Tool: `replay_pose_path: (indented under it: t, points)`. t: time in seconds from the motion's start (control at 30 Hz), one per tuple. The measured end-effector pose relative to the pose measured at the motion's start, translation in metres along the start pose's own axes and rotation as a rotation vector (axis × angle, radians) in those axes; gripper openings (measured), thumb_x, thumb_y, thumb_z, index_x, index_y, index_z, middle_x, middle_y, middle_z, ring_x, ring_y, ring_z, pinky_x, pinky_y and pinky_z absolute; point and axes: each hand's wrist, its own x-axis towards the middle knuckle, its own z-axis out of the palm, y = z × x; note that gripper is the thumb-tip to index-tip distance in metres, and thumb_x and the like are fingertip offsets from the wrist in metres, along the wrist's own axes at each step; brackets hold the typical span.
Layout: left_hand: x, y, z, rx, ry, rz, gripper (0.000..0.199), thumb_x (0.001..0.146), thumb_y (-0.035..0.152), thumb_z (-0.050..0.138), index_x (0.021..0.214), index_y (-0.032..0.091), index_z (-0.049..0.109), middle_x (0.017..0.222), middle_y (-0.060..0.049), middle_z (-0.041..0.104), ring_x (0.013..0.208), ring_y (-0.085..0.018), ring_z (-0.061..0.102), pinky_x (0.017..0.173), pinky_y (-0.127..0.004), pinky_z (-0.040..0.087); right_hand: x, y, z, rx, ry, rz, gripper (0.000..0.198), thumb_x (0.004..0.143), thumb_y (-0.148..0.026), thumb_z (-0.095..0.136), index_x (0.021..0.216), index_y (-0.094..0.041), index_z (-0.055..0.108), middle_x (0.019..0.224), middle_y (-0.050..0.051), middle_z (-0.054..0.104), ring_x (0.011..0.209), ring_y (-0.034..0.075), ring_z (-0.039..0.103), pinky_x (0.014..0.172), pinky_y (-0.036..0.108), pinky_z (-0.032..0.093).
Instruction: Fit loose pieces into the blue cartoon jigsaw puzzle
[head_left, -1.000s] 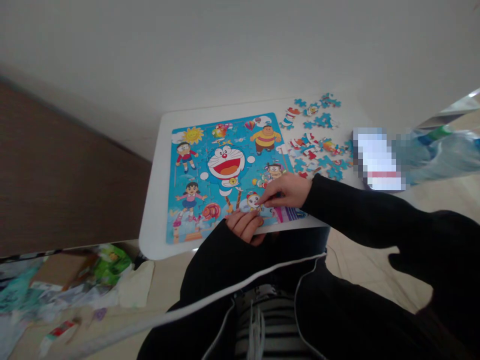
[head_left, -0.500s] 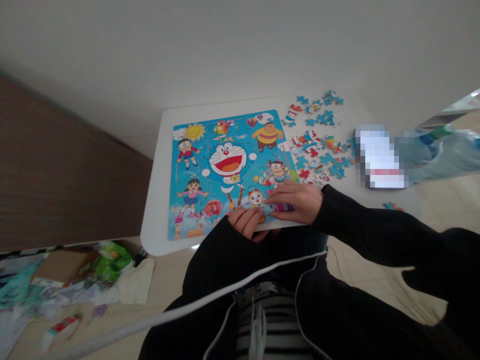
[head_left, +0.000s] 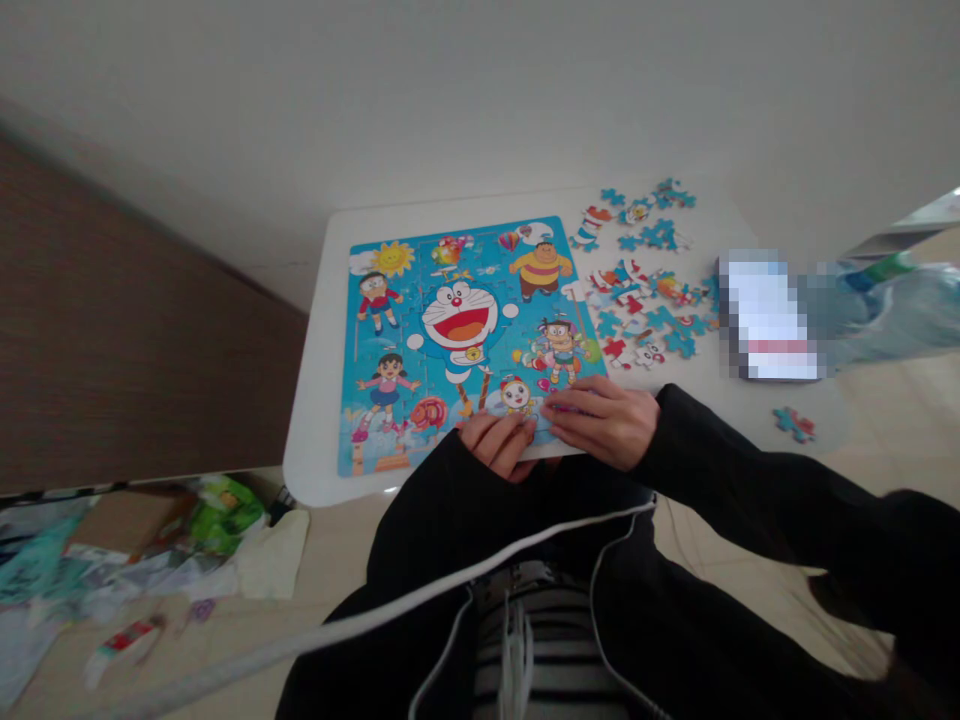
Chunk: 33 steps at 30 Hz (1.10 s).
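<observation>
puzzle [head_left: 450,340] on table [head_left: 319,400], loose pieces [head_left: 641,290] right, both hands seemingly on its near edge

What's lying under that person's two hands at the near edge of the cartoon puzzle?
The right hand and left hand rest on the bottom edge of the cartoon puzzle, by a small cartoon figure. Whether a loose piece lies beneath the fingers cannot be seen; they cover it.

A home, by the look of it: a small white table [head_left: 319,330] pushed against a plain wall carries a cartoon jigsaw puzzle [head_left: 457,335]. Wrappers and bags [head_left: 127,560] lie on the pale floor beside dark wood panelling [head_left: 127,350].
</observation>
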Motion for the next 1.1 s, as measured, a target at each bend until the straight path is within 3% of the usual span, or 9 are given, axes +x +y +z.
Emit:
replay_pose_path:
  t: [0.13, 0.27, 0.4, 0.7, 0.83, 0.93, 1.1]
  points:
    - [0.0, 0.001, 0.007, 0.03, 0.048, 0.015, 0.024, 0.091, 0.022, 0.045, 0.102, 0.017, 0.065, 0.098, -0.005, 0.072, 0.081, -0.02, 0.058, 0.087, -0.035, 0.045, -0.009, -0.005, 0.004, -0.111, 0.007, -0.033, 0.028, 0.093, -0.019, 0.047, 0.112, -0.018, 0.067, 0.11, 0.004, 0.07, 0.101, 0.019, 0.063, 0.083, 0.033, 0.055]
    - [0.001, 0.005, 0.006, 0.062, -0.03, -0.012, 0.023, 0.088, 0.011, 0.048, 0.101, 0.018, 0.065, 0.104, -0.002, 0.072, 0.083, -0.019, 0.056, 0.089, -0.036, 0.045, -0.016, -0.01, 0.003, -0.156, 0.049, -0.037, 0.034, 0.09, -0.021, 0.053, 0.123, -0.02, 0.06, 0.117, 0.003, 0.067, 0.11, 0.021, 0.06, 0.078, 0.032, 0.055]
    - [0.004, 0.006, 0.003, 0.107, -0.056, 0.006, 0.024, 0.087, 0.007, 0.05, 0.099, 0.02, 0.066, 0.111, 0.0, 0.069, 0.08, -0.018, 0.055, 0.084, -0.034, 0.047, -0.018, -0.013, 0.005, -0.11, 0.044, -0.026, 0.039, 0.089, -0.021, 0.054, 0.128, -0.022, 0.057, 0.124, 0.004, 0.062, 0.118, 0.023, 0.056, 0.092, 0.038, 0.052]
    - [0.006, 0.008, 0.002, 0.119, -0.077, -0.012, 0.02, 0.088, 0.011, 0.052, 0.095, 0.021, 0.067, 0.116, 0.002, 0.067, 0.082, -0.019, 0.056, 0.083, -0.033, 0.047, -0.023, -0.025, 0.001, -0.129, 0.008, 0.038, 0.041, 0.088, -0.018, 0.052, 0.128, -0.018, 0.056, 0.127, 0.005, 0.059, 0.124, 0.026, 0.05, 0.101, 0.045, 0.045]
    - [0.005, 0.005, 0.001, 0.109, -0.099, 0.017, 0.017, 0.086, 0.012, 0.056, 0.1, 0.018, 0.065, 0.113, 0.0, 0.069, 0.082, -0.019, 0.055, 0.085, -0.033, 0.046, -0.027, -0.037, -0.003, -0.13, 0.005, 0.107, 0.041, 0.088, -0.021, 0.052, 0.129, -0.022, 0.056, 0.126, 0.004, 0.061, 0.123, 0.026, 0.051, 0.102, 0.049, 0.044]
    - [0.003, 0.004, 0.001, 0.094, -0.087, 0.0, 0.02, 0.085, 0.011, 0.056, 0.102, 0.018, 0.064, 0.111, -0.003, 0.07, 0.082, -0.019, 0.056, 0.088, -0.034, 0.046, -0.036, -0.044, -0.014, -0.143, 0.087, 0.196, 0.043, 0.086, -0.023, 0.055, 0.129, -0.025, 0.056, 0.122, 0.002, 0.063, 0.118, 0.024, 0.056, 0.101, 0.046, 0.046]
    - [0.0, 0.005, 0.005, 0.049, -0.072, -0.028, 0.023, 0.084, 0.013, 0.051, 0.103, 0.017, 0.063, 0.107, -0.007, 0.071, 0.085, -0.023, 0.055, 0.089, -0.038, 0.045, -0.082, -0.036, -0.044, -0.282, 0.257, 0.509, 0.047, 0.08, -0.02, 0.064, 0.125, -0.031, 0.059, 0.11, 0.003, 0.069, 0.096, 0.024, 0.067, 0.089, 0.042, 0.054]
